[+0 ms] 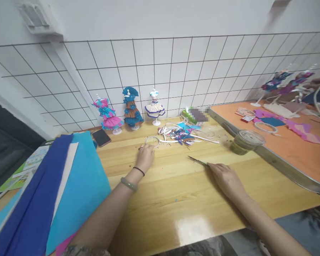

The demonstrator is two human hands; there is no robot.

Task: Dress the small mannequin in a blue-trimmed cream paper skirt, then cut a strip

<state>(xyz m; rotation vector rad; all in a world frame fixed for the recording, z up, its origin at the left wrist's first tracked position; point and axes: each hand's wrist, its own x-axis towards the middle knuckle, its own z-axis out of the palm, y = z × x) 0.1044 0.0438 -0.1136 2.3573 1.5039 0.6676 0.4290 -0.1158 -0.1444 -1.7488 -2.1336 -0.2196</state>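
My left hand rests on the table with its fingers bent at the near edge of a clear ring-shaped roll of tape. Part of that roll is hidden behind the fingers. In my right hand, closed near the table top, is a slim pair of scissors whose dark tips point left and away from me; the handles are mostly covered. Beyond both hands lies a tangled heap of paper scraps in white, blue and pink.
Three small dress forms, in pink, teal-brown and white, stand by the wall grid. A phone and blue crepe paper lie left. A lidded tub stands right, before an orange table with a person's hand beyond.
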